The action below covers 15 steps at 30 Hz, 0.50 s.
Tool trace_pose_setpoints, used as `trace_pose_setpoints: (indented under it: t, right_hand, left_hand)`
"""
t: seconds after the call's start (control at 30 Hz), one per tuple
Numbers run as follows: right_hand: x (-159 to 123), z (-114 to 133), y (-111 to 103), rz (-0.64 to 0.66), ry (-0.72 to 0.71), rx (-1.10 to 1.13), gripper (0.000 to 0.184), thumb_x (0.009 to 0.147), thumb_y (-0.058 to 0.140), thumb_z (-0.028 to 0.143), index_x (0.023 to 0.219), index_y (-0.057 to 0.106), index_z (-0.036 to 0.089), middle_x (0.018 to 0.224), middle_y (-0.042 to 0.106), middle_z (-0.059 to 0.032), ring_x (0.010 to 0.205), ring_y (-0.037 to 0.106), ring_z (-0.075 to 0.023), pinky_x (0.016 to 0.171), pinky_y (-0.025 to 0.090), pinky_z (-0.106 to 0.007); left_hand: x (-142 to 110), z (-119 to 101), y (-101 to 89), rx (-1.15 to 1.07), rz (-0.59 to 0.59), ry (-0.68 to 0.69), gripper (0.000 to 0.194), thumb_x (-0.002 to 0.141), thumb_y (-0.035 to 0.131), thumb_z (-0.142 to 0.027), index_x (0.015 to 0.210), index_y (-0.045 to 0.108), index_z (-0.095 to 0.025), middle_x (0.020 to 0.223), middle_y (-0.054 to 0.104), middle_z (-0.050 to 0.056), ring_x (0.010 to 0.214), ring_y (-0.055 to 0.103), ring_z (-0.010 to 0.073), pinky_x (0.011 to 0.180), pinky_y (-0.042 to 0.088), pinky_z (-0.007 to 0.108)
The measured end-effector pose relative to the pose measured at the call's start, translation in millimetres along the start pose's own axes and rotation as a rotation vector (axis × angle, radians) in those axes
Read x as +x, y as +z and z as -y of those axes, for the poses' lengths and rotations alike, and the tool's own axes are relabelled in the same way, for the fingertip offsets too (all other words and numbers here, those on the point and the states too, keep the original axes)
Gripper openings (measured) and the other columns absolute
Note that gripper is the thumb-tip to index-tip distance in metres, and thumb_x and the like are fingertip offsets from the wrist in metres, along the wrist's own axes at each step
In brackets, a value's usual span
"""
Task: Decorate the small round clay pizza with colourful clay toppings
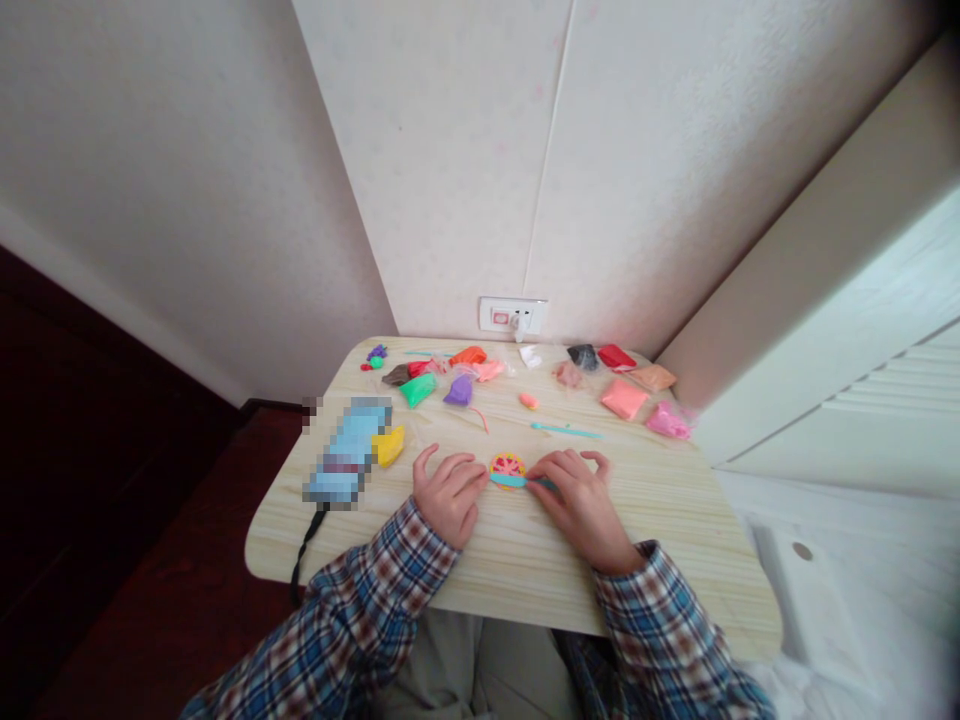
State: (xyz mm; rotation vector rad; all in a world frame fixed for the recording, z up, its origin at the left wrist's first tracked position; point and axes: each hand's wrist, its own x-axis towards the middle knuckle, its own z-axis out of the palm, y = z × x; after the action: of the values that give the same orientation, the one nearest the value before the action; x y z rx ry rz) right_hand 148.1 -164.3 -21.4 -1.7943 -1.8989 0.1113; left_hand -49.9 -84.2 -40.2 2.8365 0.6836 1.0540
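While the right hand (579, 500) pinches a blue knife (508, 481) over round clay (508, 464), the left hand (451, 495) curls nearby, grip unclear.

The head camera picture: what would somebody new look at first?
Probably the yellow-rimmed red-and-pink disc on the table, between the left hand and the right hand, which holds a turquoise clay knife across it. Next, a bright green packet towards the back left and a salmon-pink packet towards the back right might catch the eye.
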Motion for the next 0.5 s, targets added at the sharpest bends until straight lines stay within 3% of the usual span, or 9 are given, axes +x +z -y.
trace_pose_setpoints:
  t: [0.23,0.5]
  right_hand:
    - [0.1,3.2,0.3,0.014,-0.002,0.035,0.013,0.088,0.048,0.021,0.078,0.057,0.021,0.083,0.062,0.0008,0.084,0.054,-0.0155,0.088,0.022,-0.036]
    - [-2.2,1.8,-1.1,0.004,-0.013,-0.018,0.012,0.089,0.048,0.026,0.085,0.059,0.023,0.088,0.063,0.0005,0.087,0.055,-0.016,0.087,0.021,-0.037]
  left_hand:
    - [-1.7,-1.7,8.2,-0.022,-0.05,-0.002,0.032,0.07,0.042,-0.011,0.091,0.064,-0.021,0.088,0.069,0.004,0.092,0.059,0.0199,0.098,0.026,0.051]
    - [0.9,0.1,-0.5,-0.013,-0.012,0.003,0.031,0.073,0.044,-0.015,0.094,0.065,-0.023,0.088,0.068,0.004,0.09,0.058,0.0198,0.098,0.024,0.05]
